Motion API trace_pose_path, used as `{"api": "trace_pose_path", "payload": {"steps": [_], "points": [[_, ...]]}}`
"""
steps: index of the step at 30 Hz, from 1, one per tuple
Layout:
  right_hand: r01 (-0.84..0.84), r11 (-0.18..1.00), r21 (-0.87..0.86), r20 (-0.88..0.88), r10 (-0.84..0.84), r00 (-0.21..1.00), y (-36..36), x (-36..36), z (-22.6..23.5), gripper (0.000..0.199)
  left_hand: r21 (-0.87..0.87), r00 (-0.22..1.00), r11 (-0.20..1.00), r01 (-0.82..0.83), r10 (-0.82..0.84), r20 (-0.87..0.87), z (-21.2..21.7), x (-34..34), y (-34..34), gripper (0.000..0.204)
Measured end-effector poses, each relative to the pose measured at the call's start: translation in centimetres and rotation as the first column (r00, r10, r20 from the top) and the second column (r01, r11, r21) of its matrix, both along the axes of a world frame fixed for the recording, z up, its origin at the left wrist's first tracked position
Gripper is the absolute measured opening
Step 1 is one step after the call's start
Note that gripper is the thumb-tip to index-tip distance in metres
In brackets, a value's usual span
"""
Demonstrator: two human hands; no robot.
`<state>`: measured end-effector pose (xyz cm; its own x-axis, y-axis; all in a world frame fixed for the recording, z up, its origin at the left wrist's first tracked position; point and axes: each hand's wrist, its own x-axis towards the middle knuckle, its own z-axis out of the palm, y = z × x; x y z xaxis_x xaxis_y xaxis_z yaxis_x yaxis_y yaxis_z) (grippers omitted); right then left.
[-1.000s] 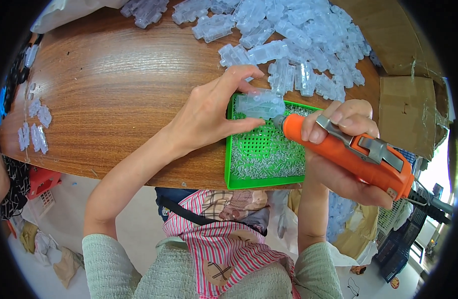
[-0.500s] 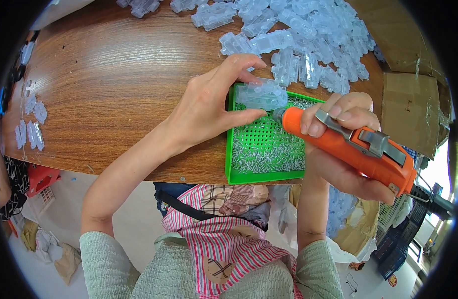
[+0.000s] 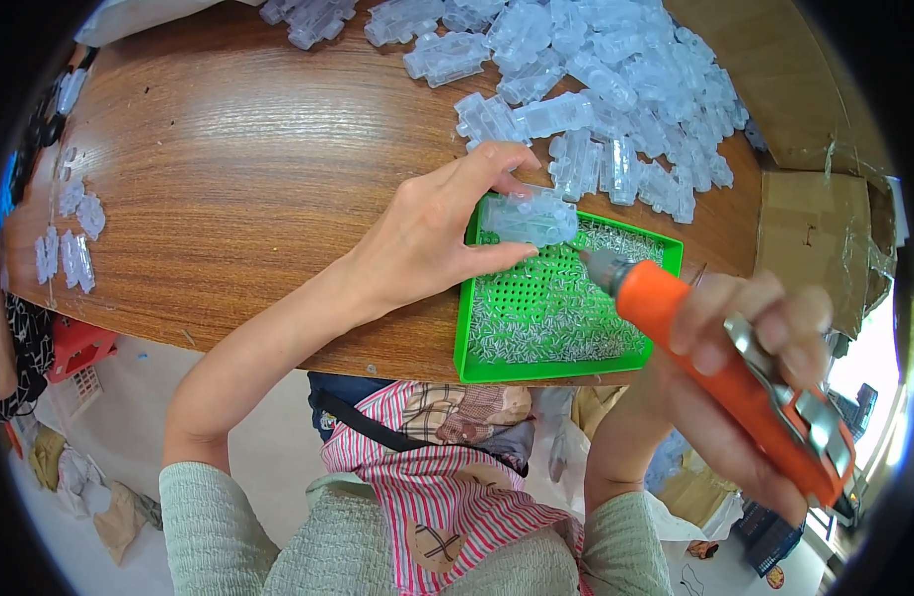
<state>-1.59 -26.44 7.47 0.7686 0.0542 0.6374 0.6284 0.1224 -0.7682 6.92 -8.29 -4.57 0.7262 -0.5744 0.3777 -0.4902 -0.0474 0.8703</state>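
A clear plastic housing [image 3: 533,218] is pinched between the thumb and fingers of my left hand [image 3: 427,223], held over the back left of a green tray [image 3: 464,333]. Small silver screws [image 3: 536,333] lie spread in that tray around a patch of holes. My right hand [image 3: 730,397] grips an orange power screwdriver [image 3: 666,313] with a metal lever along its body. Its tip points at the housing, with a small gap between them. The fingers of my right hand are slightly blurred.
A large heap of similar clear housings [image 3: 616,79] covers the back right of the wooden table [image 3: 248,189]. Several smaller clear pieces [image 3: 76,260] lie at the left edge. Cardboard [image 3: 810,238] stands at the right. A red crate [image 3: 79,348] is on the floor at left.
The screwdriver has drawn back from the housing, moving right and toward me with my right hand. My left hand still holds the housing in nearly the same place over the tray.
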Motion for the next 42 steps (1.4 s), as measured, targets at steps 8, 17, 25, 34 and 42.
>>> {"api": "trace_pose_path", "payload": {"steps": [8, 17, 25, 34, 42], "points": [[-0.050, 0.998, -0.039, 0.104, 0.053, 0.993, 0.9, 2.6, -1.2, 0.099, -0.025, 1.000, 1.000, -0.008, 0.008, 0.016, -0.2, 0.2, 0.0, 0.066], [-0.032, 0.999, -0.027, 0.104, 0.034, 0.994, 0.8, 2.8, -1.6, 0.098, -0.055, 1.000, 0.998, 0.018, -0.018, -0.013, -0.1, 0.3, -0.1, 0.067], [-0.040, 0.998, 0.053, 0.036, 0.038, 0.999, -0.3, 1.8, -0.1, 0.093, -0.065, 0.996, 0.998, 0.010, -0.004, 0.085, -0.7, 0.1, 0.1, 0.060], [0.166, 0.964, 0.207, -0.242, -0.114, 0.964, -2.1, 0.9, 1.6, 0.093, 0.164, 0.916, 0.904, 0.395, -0.400, 0.003, 5.6, -2.0, 0.8, 0.055], [0.082, 0.974, 0.212, -0.146, -0.051, 0.988, -1.5, 1.3, -0.9, 0.077, 0.289, 0.851, 0.805, 0.519, -0.453, -0.267, 5.3, -3.9, -0.1, 0.055]]}}
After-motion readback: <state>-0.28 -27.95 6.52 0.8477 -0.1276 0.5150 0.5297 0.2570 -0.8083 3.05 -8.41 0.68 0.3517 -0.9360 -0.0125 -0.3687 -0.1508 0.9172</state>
